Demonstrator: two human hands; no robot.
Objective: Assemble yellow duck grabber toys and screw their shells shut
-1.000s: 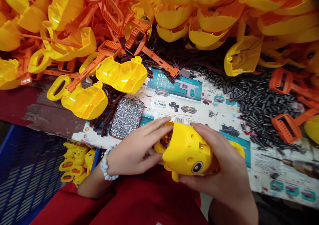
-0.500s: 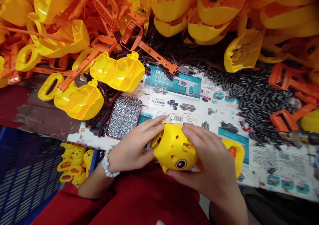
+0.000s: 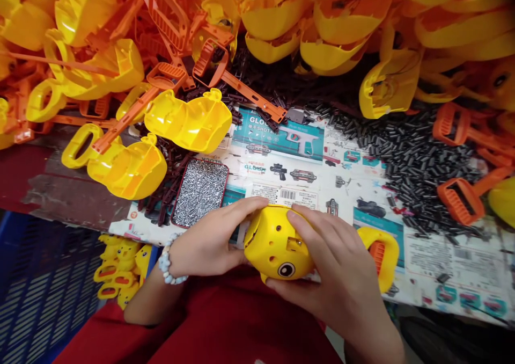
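Observation:
A yellow toy body (image 3: pixel 277 246) with a round black-and-white eye, small screw holes and a slot is held over the table's near edge. My right hand (image 3: pixel 338 267) wraps round its right side, thumb below and fingers on top. A yellow handle (image 3: pixel 388 256) with an orange insert sticks out past my right hand. On the toy's left side my left hand (image 3: pixel 213 240), with a beaded bracelet at the wrist, grips the edge with fingers above and thumb below. A red-rimmed tray of small metal screws (image 3: pixel 201 192) lies beyond my left hand.
Open yellow shells (image 3: pixel 129 165) and orange handled parts (image 3: pixel 245 87) pile up at the back and left. Small black cylinders (image 3: pixel 418 160) lie heaped at right. A blue crate (image 3: pixel 32 299) and finished-looking yellow toys (image 3: pixel 124 262) are at lower left.
The toy has turned slightly in my hands, and its eye sits a little further left and lower. My left fingers have shifted along its upper left edge.

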